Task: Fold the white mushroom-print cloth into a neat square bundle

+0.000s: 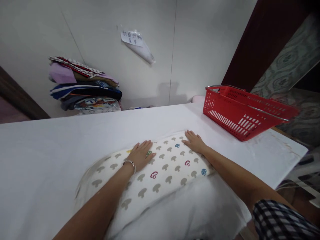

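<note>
A white cloth printed with grey, red and blue mushrooms [165, 166] lies folded into a long band across the table. My left hand [142, 155] rests flat on its upper middle, fingers stretched out, a silvery bracelet at the wrist. Over at the cloth's right end, my right hand [195, 141] presses down with its fingers spread. Neither hand grips anything. Below the patterned band, a plain whitish sheer layer [190, 206] spreads toward the front edge; whether it belongs to the same cloth I cannot tell.
A red plastic basket [235, 113] with metal handles stands at the table's back right. Beyond the back edge at left rises a stack of folded clothes [86, 86]. Behind is a pale wall with a taped paper note [132, 38]. The white table [45, 150] ends at right.
</note>
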Demonstrator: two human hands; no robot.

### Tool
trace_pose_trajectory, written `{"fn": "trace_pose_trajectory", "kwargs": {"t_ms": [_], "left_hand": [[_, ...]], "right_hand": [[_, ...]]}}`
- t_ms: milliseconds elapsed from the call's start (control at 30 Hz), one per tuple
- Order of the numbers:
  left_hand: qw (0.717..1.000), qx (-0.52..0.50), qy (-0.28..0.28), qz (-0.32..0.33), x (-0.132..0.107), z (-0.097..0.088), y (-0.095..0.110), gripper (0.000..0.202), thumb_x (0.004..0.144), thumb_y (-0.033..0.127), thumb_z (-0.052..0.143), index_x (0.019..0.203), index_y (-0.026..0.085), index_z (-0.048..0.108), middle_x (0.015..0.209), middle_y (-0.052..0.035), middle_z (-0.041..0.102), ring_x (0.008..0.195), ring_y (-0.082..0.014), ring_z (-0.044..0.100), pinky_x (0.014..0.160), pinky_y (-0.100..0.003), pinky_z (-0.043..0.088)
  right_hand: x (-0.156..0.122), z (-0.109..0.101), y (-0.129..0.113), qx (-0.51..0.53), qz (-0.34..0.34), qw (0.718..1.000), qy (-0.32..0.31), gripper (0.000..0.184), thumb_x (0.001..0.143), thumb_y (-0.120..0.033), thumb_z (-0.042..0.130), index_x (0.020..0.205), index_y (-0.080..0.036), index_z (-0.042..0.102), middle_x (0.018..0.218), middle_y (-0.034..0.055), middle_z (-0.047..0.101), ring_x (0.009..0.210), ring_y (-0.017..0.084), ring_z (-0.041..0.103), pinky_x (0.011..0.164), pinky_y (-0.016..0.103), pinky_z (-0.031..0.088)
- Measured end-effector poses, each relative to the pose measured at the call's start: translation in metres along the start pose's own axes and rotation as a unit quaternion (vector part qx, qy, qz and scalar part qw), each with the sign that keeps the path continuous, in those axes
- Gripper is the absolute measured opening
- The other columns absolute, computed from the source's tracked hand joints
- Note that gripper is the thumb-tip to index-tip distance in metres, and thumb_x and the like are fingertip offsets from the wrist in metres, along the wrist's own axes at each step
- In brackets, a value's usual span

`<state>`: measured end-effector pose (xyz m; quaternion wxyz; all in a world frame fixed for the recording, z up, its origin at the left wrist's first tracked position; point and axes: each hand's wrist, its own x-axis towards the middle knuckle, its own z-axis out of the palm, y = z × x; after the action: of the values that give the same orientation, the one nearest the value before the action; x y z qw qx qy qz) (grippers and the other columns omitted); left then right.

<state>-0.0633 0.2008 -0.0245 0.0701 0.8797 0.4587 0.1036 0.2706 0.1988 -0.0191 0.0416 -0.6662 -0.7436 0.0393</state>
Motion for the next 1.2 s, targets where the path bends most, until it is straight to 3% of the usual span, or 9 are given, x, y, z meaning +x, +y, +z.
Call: {"fn": "trace_pose_trajectory", "kwargs": {"t_ms": [233,367,500,600,700,800,900,1033,1200], "left_hand": [[0.999,-0.005,-0.031,-0.019,0.000,-0.005,0.003,0.059,0.089,0.054,0.029,0.139,0.023,0.035,0.148,-0.0056,0.029,0.137,-0.0222,0.024,0.111,-0.043,0.016],[0.999,-0.009,-0.049,-0.021,-0.001,-0.009,0.006,0.062,0.089,0.056,0.026,0.140,0.022,0.032,0.149,-0.0049,0.027,0.138,-0.0213,0.021,0.112,-0.043,0.013],[0.997,-0.013,-0.065,-0.033,-0.002,-0.010,0.008,0.066,0.088,0.059,0.023,0.142,0.021,0.029,0.150,-0.0045,0.023,0.139,-0.0208,0.017,0.112,-0.043,0.010],[0.995,-0.025,-0.084,-0.043,0.001,-0.013,0.013,0.068,0.088,0.060,0.022,0.143,0.022,0.026,0.151,-0.0034,0.021,0.139,-0.0200,0.015,0.113,-0.041,0.007],[0.991,-0.039,-0.115,-0.060,0.001,-0.022,0.013,0.071,0.086,0.063,0.022,0.144,0.021,0.024,0.152,-0.0032,0.016,0.140,-0.0197,0.011,0.113,-0.040,0.008],[0.987,-0.015,-0.126,-0.095,-0.014,-0.038,-0.001,0.074,0.084,0.066,0.024,0.144,0.023,0.024,0.153,-0.0031,0.013,0.140,-0.0221,0.009,0.113,-0.043,0.006],[0.980,0.033,-0.115,-0.157,-0.048,-0.050,-0.031,0.077,0.082,0.068,0.026,0.144,0.023,0.026,0.152,-0.0036,0.015,0.140,-0.0249,0.009,0.112,-0.047,-0.001],[0.959,0.034,-0.107,-0.261,-0.087,-0.050,-0.067,0.082,0.081,0.071,0.021,0.145,0.020,0.022,0.152,-0.0067,0.016,0.140,-0.0278,0.011,0.111,-0.051,0.005],[0.959,0.013,-0.093,-0.266,-0.090,-0.042,-0.077,0.083,0.079,0.073,0.020,0.144,0.022,0.023,0.152,-0.0061,0.017,0.139,-0.0279,0.012,0.110,-0.051,0.009]], "right_hand": [[-0.002,-0.008,-0.005,0.007,0.024,0.999,-0.024,0.066,0.090,-0.060,0.026,0.142,-0.019,0.029,0.151,0.0111,0.020,0.138,0.029,0.016,0.107,0.055,0.017],[-0.011,-0.016,-0.049,-0.003,-0.044,0.999,0.006,0.067,0.090,-0.060,0.024,0.143,-0.018,0.028,0.152,0.0121,0.018,0.140,0.028,0.010,0.110,0.053,0.009],[-0.016,-0.009,-0.098,0.029,-0.148,0.988,-0.027,0.069,0.089,-0.063,0.020,0.144,-0.021,0.025,0.152,0.0088,0.016,0.140,0.025,0.009,0.110,0.049,0.008],[-0.014,0.002,-0.113,0.027,-0.168,0.985,-0.036,0.070,0.089,-0.063,0.019,0.144,-0.019,0.026,0.152,0.0091,0.016,0.140,0.025,0.011,0.110,0.048,0.008],[-0.012,0.011,-0.112,0.010,-0.165,0.986,-0.025,0.071,0.089,-0.063,0.020,0.144,-0.019,0.027,0.152,0.0087,0.017,0.140,0.025,0.012,0.110,0.048,0.009],[-0.010,0.016,-0.109,-0.003,-0.163,0.986,-0.019,0.068,0.089,-0.061,0.021,0.143,-0.020,0.028,0.152,0.0082,0.019,0.139,0.025,0.013,0.110,0.048,0.010],[-0.010,0.018,-0.109,-0.011,-0.164,0.986,-0.018,0.067,0.090,-0.061,0.022,0.143,-0.021,0.029,0.152,0.0078,0.019,0.140,0.025,0.013,0.110,0.048,0.011],[-0.011,0.019,-0.108,-0.012,-0.165,0.986,-0.023,0.067,0.090,-0.061,0.021,0.143,-0.022,0.027,0.152,0.0066,0.017,0.140,0.023,0.011,0.111,0.047,0.009],[-0.009,0.002,-0.114,-0.005,-0.148,0.986,-0.082,0.068,0.089,-0.061,0.022,0.144,-0.022,0.026,0.153,0.0068,0.015,0.140,0.025,0.010,0.110,0.048,0.011]]}}
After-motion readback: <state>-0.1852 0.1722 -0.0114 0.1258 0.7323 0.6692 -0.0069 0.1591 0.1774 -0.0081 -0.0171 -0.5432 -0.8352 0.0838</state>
